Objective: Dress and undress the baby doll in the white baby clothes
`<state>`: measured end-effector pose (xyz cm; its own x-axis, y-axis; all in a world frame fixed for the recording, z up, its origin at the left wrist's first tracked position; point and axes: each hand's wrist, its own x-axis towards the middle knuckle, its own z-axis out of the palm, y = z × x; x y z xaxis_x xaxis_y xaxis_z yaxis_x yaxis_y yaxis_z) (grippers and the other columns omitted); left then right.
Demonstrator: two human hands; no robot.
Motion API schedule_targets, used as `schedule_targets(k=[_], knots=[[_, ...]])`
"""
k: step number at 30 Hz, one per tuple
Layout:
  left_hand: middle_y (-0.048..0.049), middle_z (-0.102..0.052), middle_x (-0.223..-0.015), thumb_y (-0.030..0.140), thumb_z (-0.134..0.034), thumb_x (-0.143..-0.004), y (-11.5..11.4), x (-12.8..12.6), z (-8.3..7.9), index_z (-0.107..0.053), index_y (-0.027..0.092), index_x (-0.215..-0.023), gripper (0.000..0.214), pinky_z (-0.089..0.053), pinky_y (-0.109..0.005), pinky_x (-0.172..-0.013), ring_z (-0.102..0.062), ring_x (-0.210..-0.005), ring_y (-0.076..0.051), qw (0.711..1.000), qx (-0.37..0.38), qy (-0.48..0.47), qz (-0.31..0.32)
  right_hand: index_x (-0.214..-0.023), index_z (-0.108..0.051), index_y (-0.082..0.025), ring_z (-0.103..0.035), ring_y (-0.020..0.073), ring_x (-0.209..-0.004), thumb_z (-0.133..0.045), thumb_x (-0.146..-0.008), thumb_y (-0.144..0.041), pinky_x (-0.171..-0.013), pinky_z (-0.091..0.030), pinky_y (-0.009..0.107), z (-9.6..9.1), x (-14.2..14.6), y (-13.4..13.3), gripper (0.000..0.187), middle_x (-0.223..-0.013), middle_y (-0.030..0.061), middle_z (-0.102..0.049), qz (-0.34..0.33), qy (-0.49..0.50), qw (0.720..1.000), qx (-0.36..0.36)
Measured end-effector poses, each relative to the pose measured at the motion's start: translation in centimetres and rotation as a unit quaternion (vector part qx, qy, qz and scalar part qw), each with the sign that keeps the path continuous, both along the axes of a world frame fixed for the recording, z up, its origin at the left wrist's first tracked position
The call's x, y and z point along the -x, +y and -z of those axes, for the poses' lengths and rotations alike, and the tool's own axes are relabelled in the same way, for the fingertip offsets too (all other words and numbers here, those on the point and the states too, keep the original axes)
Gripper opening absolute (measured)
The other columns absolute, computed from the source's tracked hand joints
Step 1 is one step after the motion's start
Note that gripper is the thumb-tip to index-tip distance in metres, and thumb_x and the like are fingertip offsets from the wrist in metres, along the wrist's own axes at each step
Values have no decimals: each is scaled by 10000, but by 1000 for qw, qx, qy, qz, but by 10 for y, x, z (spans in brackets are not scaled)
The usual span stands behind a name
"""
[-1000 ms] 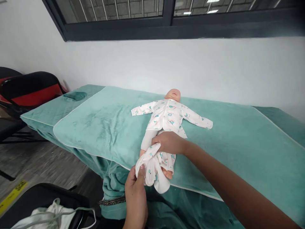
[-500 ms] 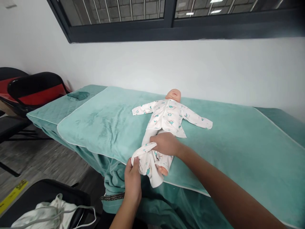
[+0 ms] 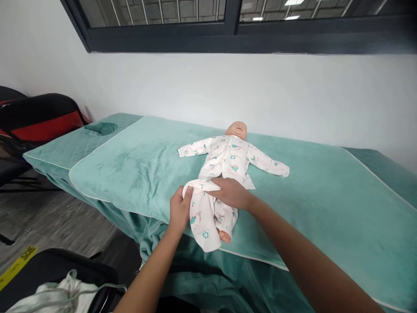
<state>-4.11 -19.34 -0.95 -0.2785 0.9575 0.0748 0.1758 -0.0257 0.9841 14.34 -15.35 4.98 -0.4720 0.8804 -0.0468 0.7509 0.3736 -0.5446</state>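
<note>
A baby doll point(image 3: 237, 129) lies on its back on the green bed, its head toward the wall. It wears a white printed long-sleeved top point(image 3: 224, 154) with both sleeves spread out. White printed baby pants point(image 3: 205, 219) cover its legs, and one bare foot point(image 3: 224, 236) shows at a cuff. My left hand point(image 3: 180, 208) pinches the waistband at its left side. My right hand point(image 3: 231, 192) grips the waistband near the middle, just below the top's hem. The doll's other foot is hidden inside the pants leg.
The green bed cover point(image 3: 309, 208) spreads to both sides, with a face hole point(image 3: 101, 128) at the left end. A black chair point(image 3: 61, 265) with crumpled white cloth point(image 3: 61, 295) and a cable stands at lower left. Black-and-red chairs point(image 3: 45, 124) are farther back. A white wall point(image 3: 202, 87) rises behind the bed.
Both hands have moved up the doll's legs, drawing the pants' waistband toward the top's hem. The left pants leg now hangs straighter over the leg.
</note>
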Motion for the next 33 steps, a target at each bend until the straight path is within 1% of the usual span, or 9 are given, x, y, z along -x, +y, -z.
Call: schedule_targets(k=[5,11,16,20,24,26,28,31,33], knots=[[11,-539,-668,567,-560,-830,38,7,0,-571,179,-682,416,-348,-261,-634,-442,-671,-151,997,-25,62,40,-881,-569,-218,-649,215,-835,-496,-965,-384,-744,-412,299,1,3,5,200,-839,41,-705,35,37,999,18],[19,-474,-626,571,-592,-767,97,4,-11,-492,197,-615,415,-317,-266,-622,-411,-663,-152,987,-43,77,138,-890,-538,-221,-661,232,-808,-454,-973,-415,-778,-434,332,-1,2,7,227,-716,24,-692,80,99,990,65],[-3,-529,-644,599,-624,-724,130,-7,-9,-543,197,-619,423,-351,-278,-652,-460,-693,-173,984,-40,53,166,-855,-499,-230,-643,240,-846,-463,-959,-381,-798,-431,344,3,7,12,187,-755,43,-681,185,100,977,33],[-33,-604,-698,640,-507,-828,128,-4,-14,-603,183,-665,494,-401,-295,-693,-510,-717,-183,984,-35,22,176,-834,-512,-230,-624,238,-847,-507,-926,-373,-742,-440,341,6,13,3,170,-857,58,-674,228,89,970,3],[-15,-622,-809,513,-650,-790,120,3,-41,-640,187,-821,327,-430,-289,-726,-538,-754,-165,973,-15,23,231,-1073,-572,-233,-619,238,-998,-591,-903,-405,-850,-466,367,6,8,-15,242,-1077,59,-667,154,142,976,-53],[-12,-609,-904,407,-734,-728,117,2,-56,-650,200,-928,301,-446,-293,-776,-554,-825,-170,947,-29,109,302,-1123,-572,-249,-618,223,-1015,-584,-919,-428,-861,-477,361,5,-1,-18,272,-1109,50,-656,125,185,970,-94],[-23,-575,-999,340,-744,-711,115,-2,-68,-639,217,-1037,364,-460,-310,-807,-561,-881,-184,906,-52,224,356,-1099,-574,-251,-622,209,-959,-549,-944,-429,-798,-486,346,4,-12,-14,237,-1078,48,-652,160,194,956,-152],[-53,-529,-1121,300,-716,-729,109,-14,-76,-593,224,-1108,406,-473,-328,-788,-568,-961,-217,852,-71,372,362,-1060,-563,-228,-604,242,-932,-610,-903,-411,-705,-457,351,5,-22,-1,245,-1077,80,-630,243,74,942,-221],[-71,-523,-1174,295,-692,-750,102,-22,-77,-573,218,-1086,365,-471,-326,-730,-570,-1006,-245,828,-74,444,335,-1012,-562,-210,-580,287,-969,-668,-855,-386,-673,-428,354,7,-22,7,258,-1083,114,-613,245,-43,940,-233]])
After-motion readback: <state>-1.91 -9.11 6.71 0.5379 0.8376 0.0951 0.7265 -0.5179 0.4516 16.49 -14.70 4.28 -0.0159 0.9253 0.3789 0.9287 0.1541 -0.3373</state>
